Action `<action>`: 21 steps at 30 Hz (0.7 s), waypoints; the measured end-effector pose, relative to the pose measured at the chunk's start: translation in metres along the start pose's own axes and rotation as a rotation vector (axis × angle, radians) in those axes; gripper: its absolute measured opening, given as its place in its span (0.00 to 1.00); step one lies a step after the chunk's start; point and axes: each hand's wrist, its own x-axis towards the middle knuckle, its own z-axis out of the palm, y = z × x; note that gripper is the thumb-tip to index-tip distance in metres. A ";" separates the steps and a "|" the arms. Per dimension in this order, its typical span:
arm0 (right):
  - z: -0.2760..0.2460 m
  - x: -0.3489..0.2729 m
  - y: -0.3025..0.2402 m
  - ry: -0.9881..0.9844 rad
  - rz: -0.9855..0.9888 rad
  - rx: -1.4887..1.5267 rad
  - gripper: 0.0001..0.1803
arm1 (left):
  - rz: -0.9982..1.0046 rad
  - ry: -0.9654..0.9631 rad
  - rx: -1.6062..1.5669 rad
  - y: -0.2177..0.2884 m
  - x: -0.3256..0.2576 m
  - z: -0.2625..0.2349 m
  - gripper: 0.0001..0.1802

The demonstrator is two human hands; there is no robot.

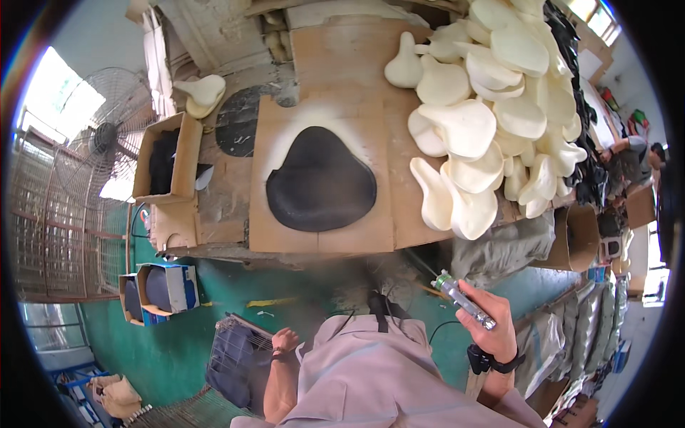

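A black saddle cover [321, 182] lies flat on a cardboard sheet [271, 239] on the bench, its narrow end pointing away from me. Pale overspray rings its far edges on the cardboard. In my right hand [492, 321], a small metal spray gun [464, 299] with a green-tinted front is held out past the bench's front edge, to the right of the cover. My fingers are closed round it. My left hand [285, 339] hangs low by my side, beside a wire basket with dark pieces [239, 353]. It appears empty, with fingers loosely apart.
Cream foam saddle pads [467, 128] are heaped on the bench's right side. An open carton with black material [168, 157] stands at the left, near a large fan [105, 135]. Small boxes of dark pads [160, 289] sit below. Another person [631, 153] works far right.
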 end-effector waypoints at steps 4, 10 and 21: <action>-0.004 -0.001 0.001 0.110 0.070 0.018 0.27 | -0.159 -0.285 -0.283 0.004 0.007 -0.005 0.20; 0.012 0.027 0.000 0.178 -0.050 0.046 0.27 | -0.024 0.044 0.241 0.015 0.009 0.012 0.23; 0.030 0.057 -0.029 0.001 -0.233 0.058 0.30 | -0.028 0.122 0.192 0.018 -0.019 0.013 0.23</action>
